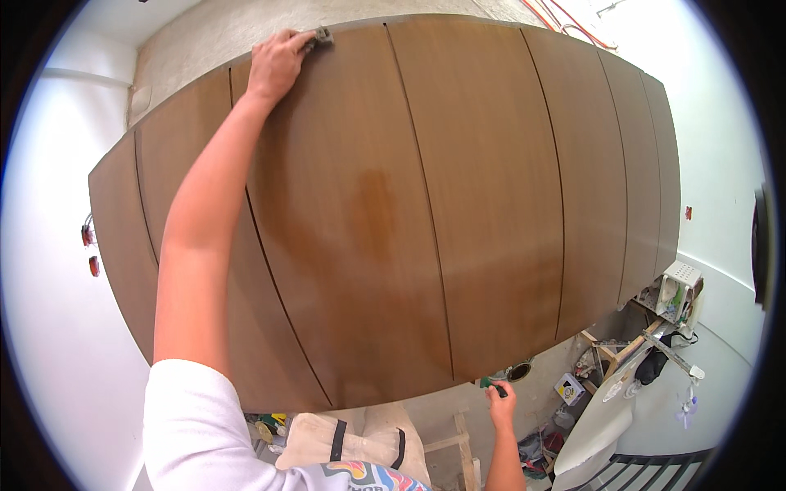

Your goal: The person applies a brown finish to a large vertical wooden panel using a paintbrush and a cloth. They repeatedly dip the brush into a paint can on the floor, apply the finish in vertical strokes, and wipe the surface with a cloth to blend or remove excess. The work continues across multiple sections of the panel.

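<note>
Brown panel, wood-grained, crossed by 6 visible dark grooves and spread in front of the person above floor level. Its breadth suggests a stiff, probably heavy load, awkward for 1 person to lift; its supports cannot be made out. The outer edges seem the sounder hold, best taken on 2 opposite sides. The face offers little to grip, and its finish would probably mark under a hard corner. A darker, glossier patch may be slick; whether it is damp or a reflection cannot be told.

Left hand, at the far edge of the panel with the arm stretched across it: fingers closed on a small grey block. Right hand, just beside the near edge: fingers curled around a green-and-black object.

Grey block, at the panel's far edge: apparently light and compact, best pinched by its sides, as here; its hardness cannot be judged.

Green-and-black object, partly covered by the fingers: likely light enough for 1 hand; its full shape and stiffness cannot be told.
</note>
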Available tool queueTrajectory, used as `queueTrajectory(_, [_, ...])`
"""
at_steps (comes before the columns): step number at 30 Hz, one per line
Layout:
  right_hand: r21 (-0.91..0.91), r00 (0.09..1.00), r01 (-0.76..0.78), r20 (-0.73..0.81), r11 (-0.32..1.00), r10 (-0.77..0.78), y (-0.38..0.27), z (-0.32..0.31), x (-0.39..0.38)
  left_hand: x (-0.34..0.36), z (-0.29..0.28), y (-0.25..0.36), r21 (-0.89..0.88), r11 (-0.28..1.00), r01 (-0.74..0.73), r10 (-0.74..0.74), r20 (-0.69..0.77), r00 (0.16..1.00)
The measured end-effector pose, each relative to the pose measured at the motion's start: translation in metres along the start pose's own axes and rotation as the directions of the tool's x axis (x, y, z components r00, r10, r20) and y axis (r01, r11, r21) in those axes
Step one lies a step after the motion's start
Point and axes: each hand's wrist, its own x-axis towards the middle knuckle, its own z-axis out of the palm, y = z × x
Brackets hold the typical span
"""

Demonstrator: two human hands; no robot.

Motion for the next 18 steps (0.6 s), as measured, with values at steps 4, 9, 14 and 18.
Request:
queueTrajectory(4, [-0.129, 0.999, 0.025, 0.029, 0.991, -0.022, -0.007, -0.002, -0.001, 0.067, 0.023, -0.033, 0.152, 0.976, 0.154, -0.156, 0.006, 0.988])
queueTrajectory(9, [-0.134, 1.0, 0.013, 0.018, 0.991, -0.01, -0.017, -0.002, -0.008, 0.077, 0.025, -0.017, -0.078, 0.983, 0.164, -0.169, -0.057, 0.984])
queueTrajectory(14, [-0.154, 0.997, 0.069, 0.043, 0.986, -0.063, 0.008, -0.011, -0.006, 0.026, 0.013, 0.032, -0.121, 0.988, 0.097, -0.071, 0.2, 0.977])
queueTrajectory(18, [-0.033, 0.988, 0.154, 0.037, 0.988, -0.153, 0.066, -0.011, -0.001, -0.068, -0.041, 0.11, -0.271, 0.957, 0.108, -0.037, 0.255, 0.966])
